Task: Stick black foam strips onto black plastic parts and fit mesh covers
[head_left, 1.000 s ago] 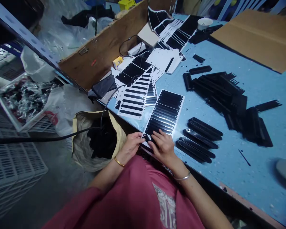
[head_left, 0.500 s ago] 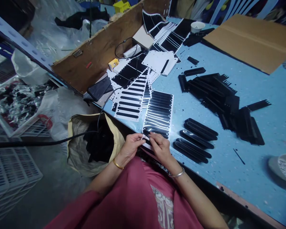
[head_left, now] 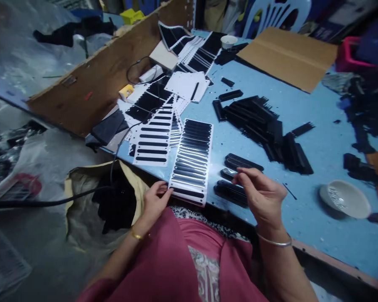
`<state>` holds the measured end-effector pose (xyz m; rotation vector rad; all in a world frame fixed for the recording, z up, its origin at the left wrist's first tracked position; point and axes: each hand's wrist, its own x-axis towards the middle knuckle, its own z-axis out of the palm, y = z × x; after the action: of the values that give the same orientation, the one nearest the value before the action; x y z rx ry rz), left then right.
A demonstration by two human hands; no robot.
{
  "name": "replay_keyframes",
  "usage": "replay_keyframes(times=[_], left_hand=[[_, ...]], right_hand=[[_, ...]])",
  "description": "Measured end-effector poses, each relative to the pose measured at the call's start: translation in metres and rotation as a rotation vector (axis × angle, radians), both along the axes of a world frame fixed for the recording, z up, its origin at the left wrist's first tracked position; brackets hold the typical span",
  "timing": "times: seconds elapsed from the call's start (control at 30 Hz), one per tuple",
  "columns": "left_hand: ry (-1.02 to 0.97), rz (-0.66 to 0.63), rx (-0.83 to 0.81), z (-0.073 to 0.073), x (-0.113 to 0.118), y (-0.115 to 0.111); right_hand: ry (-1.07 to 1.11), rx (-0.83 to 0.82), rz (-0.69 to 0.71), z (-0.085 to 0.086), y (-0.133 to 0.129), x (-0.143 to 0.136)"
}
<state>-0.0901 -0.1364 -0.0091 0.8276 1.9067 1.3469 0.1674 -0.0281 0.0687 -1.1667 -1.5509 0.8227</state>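
Observation:
A white sheet with rows of glossy black strips (head_left: 192, 157) lies at the table's near edge. My left hand (head_left: 156, 199) pinches the sheet's lower left corner. To the right, my right hand (head_left: 263, 197) is closed in a pinch over the black strip pieces; anything between its fingertips is too small to make out. Beneath and beside those fingertips are a stack of black pieces (head_left: 244, 161), a single piece with a shiny end (head_left: 227, 173) and another stack (head_left: 228, 193), partly covered by the hand.
Behind lies a heap of black parts (head_left: 255, 121). White sheets (head_left: 154, 134) spread at left, near a wooden board (head_left: 91, 75). A bowl (head_left: 345, 199) stands right, cardboard (head_left: 290, 56) behind. An open sack (head_left: 138, 188) and a black cable (head_left: 50, 204) are lower left.
My right hand has left the sheet and moved right to the black pieces. My left hand stays at the sheet's corner. The view has turned to the right.

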Motion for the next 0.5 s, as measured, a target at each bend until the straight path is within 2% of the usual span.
replay_keyframes(times=[0.07, 0.13, 0.2, 0.27, 0.33, 0.4, 0.5], left_hand=[[0.246, 0.000, 0.092, 0.010, 0.005, 0.006], [0.216, -0.133, 0.153, 0.025, 0.022, 0.021], [-0.059, -0.408, 0.079, 0.041, 0.048, 0.041], [-0.339, -0.658, -0.053, 0.056, 0.076, 0.064], [-0.529, -0.791, -0.141, 0.065, 0.098, 0.083], [-0.624, -0.817, -0.162, 0.070, 0.110, 0.099], [-0.663, -0.761, -0.123, 0.069, 0.115, 0.114]], right_hand=[[-0.167, 0.101, 0.082, 0.001, -0.007, 0.016], [-0.294, 0.186, 0.183, -0.002, -0.016, 0.022], [-0.381, 0.249, 0.267, -0.005, -0.024, 0.022], [-0.453, 0.307, 0.285, -0.007, -0.029, 0.022], [-0.490, 0.346, 0.247, -0.008, -0.029, 0.029], [-0.469, 0.352, 0.202, -0.008, -0.026, 0.041], [-0.425, 0.317, 0.127, -0.012, -0.023, 0.065]])
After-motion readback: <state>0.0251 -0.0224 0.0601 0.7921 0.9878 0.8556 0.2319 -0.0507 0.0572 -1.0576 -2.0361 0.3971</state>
